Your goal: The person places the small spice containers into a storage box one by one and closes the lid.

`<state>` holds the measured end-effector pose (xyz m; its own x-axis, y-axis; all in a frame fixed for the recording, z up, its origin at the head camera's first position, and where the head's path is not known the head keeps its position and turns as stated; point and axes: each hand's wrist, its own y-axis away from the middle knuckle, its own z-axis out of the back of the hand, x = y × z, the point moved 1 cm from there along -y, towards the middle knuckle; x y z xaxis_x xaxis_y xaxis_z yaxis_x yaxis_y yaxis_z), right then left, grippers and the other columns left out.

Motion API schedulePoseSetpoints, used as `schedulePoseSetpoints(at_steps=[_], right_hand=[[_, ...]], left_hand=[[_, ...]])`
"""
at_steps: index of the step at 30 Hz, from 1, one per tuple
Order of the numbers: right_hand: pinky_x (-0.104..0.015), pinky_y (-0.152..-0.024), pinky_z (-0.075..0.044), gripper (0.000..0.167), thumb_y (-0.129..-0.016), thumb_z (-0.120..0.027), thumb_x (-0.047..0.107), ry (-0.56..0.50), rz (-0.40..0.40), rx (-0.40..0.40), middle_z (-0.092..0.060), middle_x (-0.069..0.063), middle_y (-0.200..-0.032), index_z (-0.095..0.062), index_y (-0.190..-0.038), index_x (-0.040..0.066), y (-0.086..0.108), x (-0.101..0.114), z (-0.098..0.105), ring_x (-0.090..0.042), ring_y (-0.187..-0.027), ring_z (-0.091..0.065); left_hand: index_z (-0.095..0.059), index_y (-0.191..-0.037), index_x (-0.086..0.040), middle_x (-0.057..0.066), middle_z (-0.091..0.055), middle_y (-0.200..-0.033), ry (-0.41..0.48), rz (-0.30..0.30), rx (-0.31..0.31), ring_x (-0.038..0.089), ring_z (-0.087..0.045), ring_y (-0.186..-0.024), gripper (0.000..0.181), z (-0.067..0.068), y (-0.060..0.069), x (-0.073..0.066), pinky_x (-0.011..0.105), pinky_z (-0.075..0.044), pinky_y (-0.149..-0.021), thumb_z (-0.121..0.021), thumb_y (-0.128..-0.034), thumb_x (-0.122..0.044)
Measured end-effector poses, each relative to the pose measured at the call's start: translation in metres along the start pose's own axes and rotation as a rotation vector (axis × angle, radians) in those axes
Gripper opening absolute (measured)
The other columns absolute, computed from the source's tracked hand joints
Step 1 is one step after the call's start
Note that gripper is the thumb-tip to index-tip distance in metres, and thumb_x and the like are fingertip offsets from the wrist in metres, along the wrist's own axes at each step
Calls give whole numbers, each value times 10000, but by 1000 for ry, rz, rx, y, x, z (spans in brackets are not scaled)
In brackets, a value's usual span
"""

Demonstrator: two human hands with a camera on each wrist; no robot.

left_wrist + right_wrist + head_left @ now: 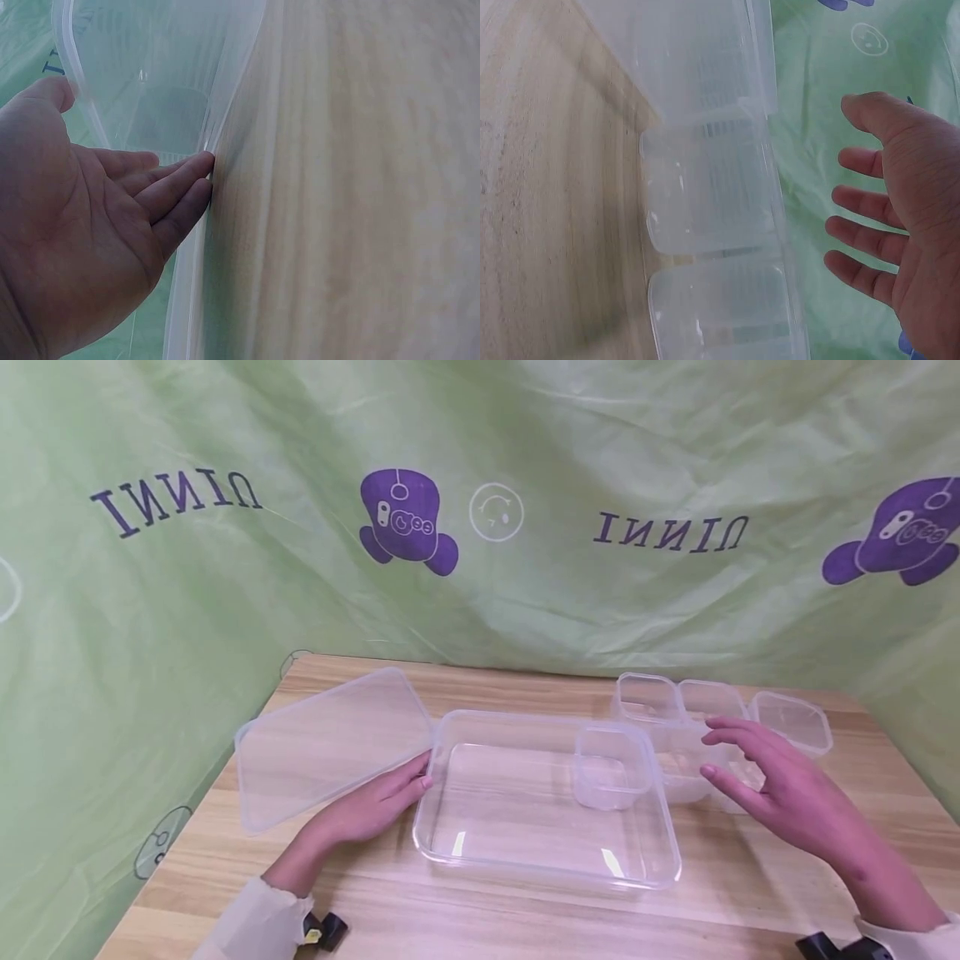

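A large clear rectangular plastic container (510, 806) stands in the middle of the table, with one small clear box (611, 781) inside at its right end. At its left side is my left hand (378, 806), fingers extended, with the fingertips against or very near the wall. In the left wrist view the left hand (97, 217) has its palm showing and grips nothing. My right hand (798, 793) hovers above several small clear boxes (678, 764) right of the container. The right wrist view shows the right hand (922, 210) with spread, slightly bent fingers, apart from the boxes.
A flat translucent lid (333, 743) lies left of the container, close to the left hand. More small boxes (791, 722) stand in rows at the back right. A green printed cloth (480, 610) hangs behind and beside the wooden table (480, 918).
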<state>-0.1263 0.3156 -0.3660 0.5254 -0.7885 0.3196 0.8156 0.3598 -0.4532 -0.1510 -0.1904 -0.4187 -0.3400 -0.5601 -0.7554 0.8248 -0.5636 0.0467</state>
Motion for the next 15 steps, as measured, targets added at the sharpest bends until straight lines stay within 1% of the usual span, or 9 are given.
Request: schedulePoseSetpoints(at_steps=[3,5,9,11,13,15], right_hand=[[-111,-885,-368,421,-875,-831,116,2,-33,8,-614,-80,-1380,-662,-1260,130,4,-2,2,-264,-1161,-558],[-143,-866,-380,440,-881,-828,129,9,-52,10,-613,-67,-1385,-654,-1286,138,7,-4,4,-241,-1165,-545],[-207,-829,-402,438,-868,-839,126,27,-60,1,-614,-48,-1381,-668,-1270,150,12,-8,6,-191,-1165,-518],[-190,-816,-411,428,-855,-847,111,34,-56,-7,-615,-49,-1376,-680,-1248,149,14,-10,7,-148,-1152,-516],[-168,-815,-405,415,-845,-848,89,34,-51,-15,-615,-51,-1368,-692,-1225,147,17,-13,8,-79,-1176,-500],[-151,-804,-406,409,-830,-851,66,38,-48,-27,-615,-47,-1354,-703,-1200,157,20,-15,11,-2,-1157,-483]], left_hand=[[-212,-1634,-36,93,-197,-1679,0,-1,-4,283,-181,-1535,635,-1,1,0,447,-184,-1232,-343,-1138,-409],[-213,-1632,-28,107,-201,-1679,-1,-3,-6,296,-184,-1534,639,-1,1,1,460,-187,-1231,-342,-1137,-412],[-208,-1631,-20,122,-195,-1679,5,-1,0,309,-179,-1535,641,-3,1,2,473,-185,-1230,-339,-1138,-409],[-202,-1634,-25,116,-192,-1681,4,-5,0,307,-178,-1535,628,-3,1,3,478,-185,-1230,-338,-1142,-390],[-204,-1638,-41,93,-194,-1682,7,-7,-3,288,-180,-1536,614,-3,0,4,459,-188,-1231,-343,-1143,-377],[-202,-1639,-46,89,-194,-1683,11,-18,-5,285,-182,-1536,602,-4,-1,3,458,-190,-1231,-347,-1145,-357]])
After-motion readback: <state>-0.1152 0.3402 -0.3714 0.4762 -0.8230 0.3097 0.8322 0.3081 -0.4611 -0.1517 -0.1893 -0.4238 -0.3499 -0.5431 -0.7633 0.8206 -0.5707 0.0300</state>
